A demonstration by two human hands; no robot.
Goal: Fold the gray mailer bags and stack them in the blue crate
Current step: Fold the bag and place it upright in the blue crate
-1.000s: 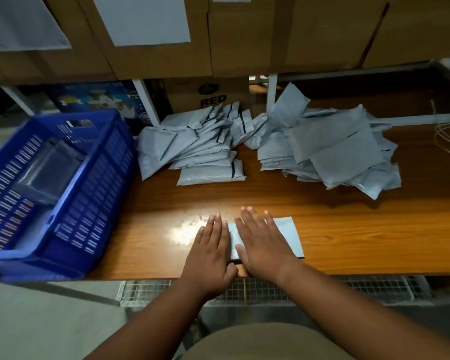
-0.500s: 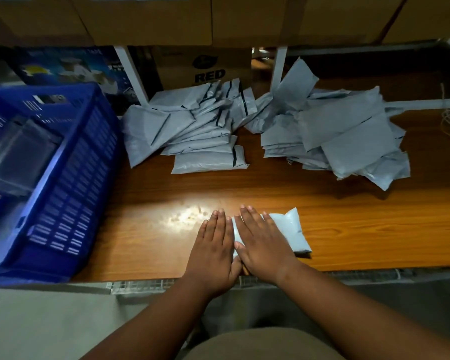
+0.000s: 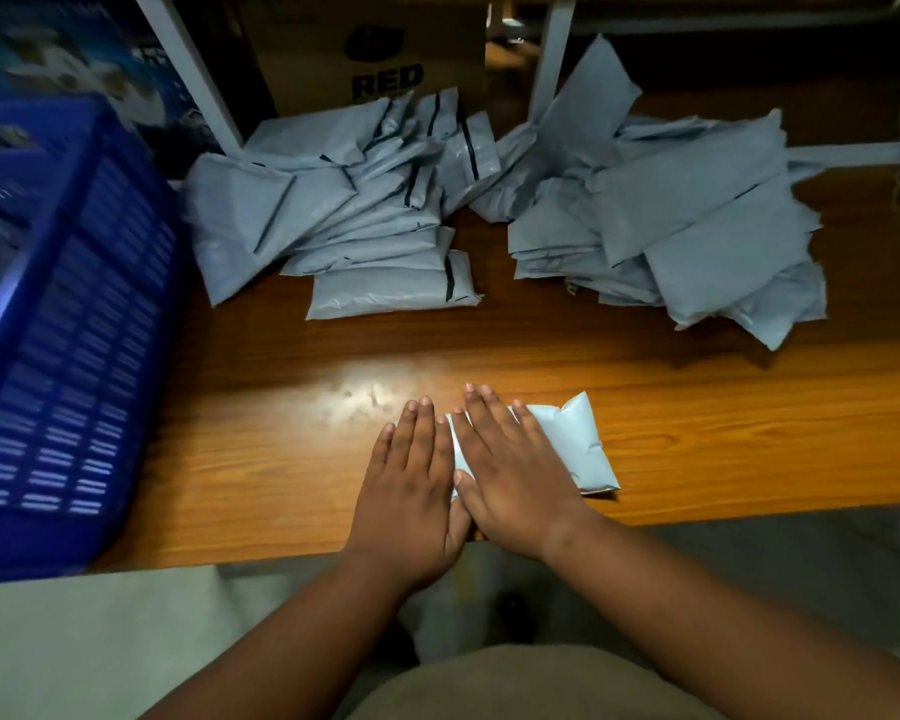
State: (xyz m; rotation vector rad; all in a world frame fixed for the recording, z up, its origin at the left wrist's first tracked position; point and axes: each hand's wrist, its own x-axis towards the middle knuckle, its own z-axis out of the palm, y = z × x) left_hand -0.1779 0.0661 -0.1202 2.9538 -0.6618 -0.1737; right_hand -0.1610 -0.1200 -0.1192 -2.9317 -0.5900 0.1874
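Head view: you are pressing your left hand (image 3: 411, 480) and right hand (image 3: 515, 470), fingers flat, on a folded mailer bag (image 3: 572, 444) near the bench's (image 3: 281, 459) front edge.

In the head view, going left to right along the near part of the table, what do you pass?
Blue crate → left hand, flat on the table → right hand, flat on the folded mailer bag → the bag's puffed free end → bare wooden table.
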